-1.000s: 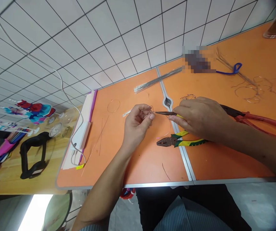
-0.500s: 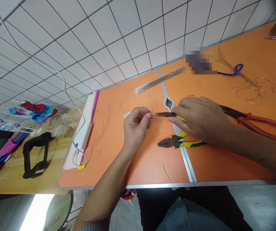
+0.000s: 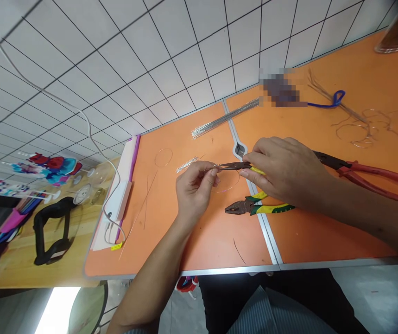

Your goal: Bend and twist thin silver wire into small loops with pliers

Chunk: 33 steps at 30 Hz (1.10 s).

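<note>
Mid-frame, on the orange counter (image 3: pixel 216 236): the left hand (image 3: pixel 194 192) pinches a thin wire (image 3: pixel 215 165) between thumb and fingertips (image 3: pixel 213 172), up near the tip of the needle-nose pliers (image 3: pixel 235 165). The right hand (image 3: pixel 282 171) has its fingers (image 3: pixel 254 160) closed around the yellow grip of those pliers. The wire sits just left of the counter's metal seam (image 3: pixel 264 227).

Tools, three: the needle-nose pair in hand; yellow-green combination pliers (image 3: pixel 240 208) just below the right hand; long red-handled cutters (image 3: pixel 372 174) running toward the right edge, head under the wrist.

Wire: two bundles of straight rods, one long (image 3: pixel 224 119), one short (image 3: pixel 186 164); two rings, one upper left of the hands (image 3: pixel 163 157), one under them (image 3: pixel 228 184); a tangle at upper right (image 3: pixel 356 123) beside a blue loop (image 3: pixel 336 98).

Container, one: a glass vessel (image 3: pixel 395 39) cut off at the top right corner; contents cannot be told.

Front edge (image 3: pixel 185 272) runs along the bottom; a short dark wire (image 3: pixel 238 250) lies near it.
</note>
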Each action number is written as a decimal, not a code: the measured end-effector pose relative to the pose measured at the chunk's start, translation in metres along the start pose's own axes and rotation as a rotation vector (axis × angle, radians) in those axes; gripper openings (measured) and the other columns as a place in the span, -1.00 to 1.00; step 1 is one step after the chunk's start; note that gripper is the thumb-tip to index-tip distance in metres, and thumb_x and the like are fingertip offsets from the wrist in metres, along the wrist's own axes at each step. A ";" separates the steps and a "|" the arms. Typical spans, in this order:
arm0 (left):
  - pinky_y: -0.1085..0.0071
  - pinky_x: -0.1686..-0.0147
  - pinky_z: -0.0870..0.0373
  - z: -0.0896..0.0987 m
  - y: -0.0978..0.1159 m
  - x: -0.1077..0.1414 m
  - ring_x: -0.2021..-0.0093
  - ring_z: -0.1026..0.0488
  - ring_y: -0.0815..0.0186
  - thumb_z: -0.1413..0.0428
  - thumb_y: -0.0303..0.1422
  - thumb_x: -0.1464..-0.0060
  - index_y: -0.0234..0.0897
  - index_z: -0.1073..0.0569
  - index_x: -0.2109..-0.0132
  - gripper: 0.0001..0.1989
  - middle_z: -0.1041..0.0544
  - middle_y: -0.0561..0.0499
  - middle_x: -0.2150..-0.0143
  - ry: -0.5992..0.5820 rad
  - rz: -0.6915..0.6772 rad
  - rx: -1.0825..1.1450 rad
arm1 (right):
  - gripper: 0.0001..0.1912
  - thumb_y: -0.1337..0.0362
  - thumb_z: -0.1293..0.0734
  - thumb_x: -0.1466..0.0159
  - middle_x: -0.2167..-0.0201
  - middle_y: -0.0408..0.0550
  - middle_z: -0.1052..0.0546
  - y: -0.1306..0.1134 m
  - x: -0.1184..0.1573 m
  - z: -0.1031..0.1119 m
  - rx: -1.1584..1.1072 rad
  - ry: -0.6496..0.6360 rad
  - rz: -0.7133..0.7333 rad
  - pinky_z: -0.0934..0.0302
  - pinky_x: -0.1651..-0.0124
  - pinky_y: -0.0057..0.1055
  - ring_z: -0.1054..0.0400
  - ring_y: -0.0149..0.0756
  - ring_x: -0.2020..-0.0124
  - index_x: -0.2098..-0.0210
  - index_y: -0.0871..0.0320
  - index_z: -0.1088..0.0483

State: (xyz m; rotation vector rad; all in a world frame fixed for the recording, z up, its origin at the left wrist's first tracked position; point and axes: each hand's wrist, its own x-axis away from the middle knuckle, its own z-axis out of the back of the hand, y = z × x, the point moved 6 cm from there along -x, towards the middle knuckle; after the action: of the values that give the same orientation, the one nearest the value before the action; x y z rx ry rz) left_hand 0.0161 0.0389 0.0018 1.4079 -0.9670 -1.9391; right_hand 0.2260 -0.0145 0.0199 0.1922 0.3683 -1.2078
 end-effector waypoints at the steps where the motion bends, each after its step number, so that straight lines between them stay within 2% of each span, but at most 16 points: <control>1: 0.47 0.38 -0.61 0.000 0.000 0.000 0.40 -0.62 0.40 -0.35 -0.33 -0.42 -0.19 -0.68 0.09 -0.94 -0.72 0.02 0.26 -0.003 0.003 -0.011 | -0.55 0.05 -0.23 -0.65 0.18 0.11 -0.61 0.000 0.000 0.000 -0.022 0.000 0.007 0.00 0.15 -0.19 -0.39 -0.08 0.22 0.03 0.18 -0.67; 8: 0.44 0.42 -0.60 -0.001 -0.002 0.001 0.44 -0.60 0.39 -0.38 -0.20 -0.39 -0.20 -0.67 0.13 -0.82 -0.72 0.00 0.30 0.004 0.064 -0.013 | -0.55 0.07 -0.22 -0.64 0.19 0.13 -0.62 0.000 0.000 0.000 -0.101 0.019 0.010 -0.08 0.11 -0.20 -0.41 -0.07 0.21 0.05 0.19 -0.68; 13: 0.46 0.44 -0.60 -0.002 -0.001 0.003 0.46 -0.59 0.40 -0.36 -0.26 -0.41 -0.20 -0.67 0.11 -0.88 -0.72 0.02 0.30 0.029 0.045 -0.006 | -0.52 0.05 -0.21 -0.65 0.16 0.15 -0.62 -0.001 -0.001 -0.003 -0.118 -0.022 -0.030 -0.10 0.11 -0.19 -0.44 -0.04 0.16 0.03 0.21 -0.68; 18: 0.46 0.43 -0.60 -0.004 0.000 0.008 0.46 -0.61 0.39 -0.36 -0.29 -0.41 -0.21 -0.67 0.12 -0.89 -0.71 0.04 0.33 0.081 -0.006 -0.037 | -0.52 0.05 -0.20 -0.66 0.16 0.15 -0.61 -0.005 0.001 -0.006 -0.108 -0.009 -0.062 -0.04 0.21 -0.22 -0.44 -0.05 0.17 0.04 0.21 -0.67; 23: 0.44 0.43 -0.63 -0.006 0.001 0.009 0.45 -0.63 0.38 -0.37 -0.23 -0.41 -0.21 -0.67 0.13 -0.84 -0.71 0.04 0.33 0.115 -0.008 -0.063 | -0.49 0.05 -0.16 -0.67 0.19 0.15 -0.60 -0.008 0.001 -0.008 -0.077 -0.007 -0.050 -0.03 0.24 -0.21 -0.43 -0.06 0.19 0.07 0.21 -0.66; 28: 0.47 0.43 -0.62 -0.006 0.004 0.008 0.45 -0.62 0.39 -0.36 -0.28 -0.41 -0.20 -0.69 0.13 -0.89 -0.70 0.06 0.35 0.105 -0.040 -0.026 | -0.47 0.07 -0.11 -0.68 0.20 0.17 -0.59 -0.008 0.001 -0.008 -0.083 -0.027 -0.021 -0.06 0.21 -0.20 -0.40 -0.07 0.20 0.09 0.19 -0.64; 33: 0.45 0.42 -0.63 -0.005 0.001 0.008 0.46 -0.62 0.38 -0.39 -0.21 -0.38 -0.21 -0.68 0.14 -0.82 -0.69 0.05 0.36 0.123 0.012 -0.010 | -0.43 0.10 -0.05 -0.69 0.17 0.17 -0.60 -0.009 0.000 -0.006 -0.093 -0.040 0.020 -0.03 0.20 -0.20 -0.37 -0.08 0.16 0.10 0.16 -0.63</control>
State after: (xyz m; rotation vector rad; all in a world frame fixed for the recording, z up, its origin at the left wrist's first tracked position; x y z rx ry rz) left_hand 0.0187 0.0309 -0.0030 1.4929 -0.9055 -1.8228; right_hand 0.2165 -0.0159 0.0145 0.0911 0.3861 -1.1710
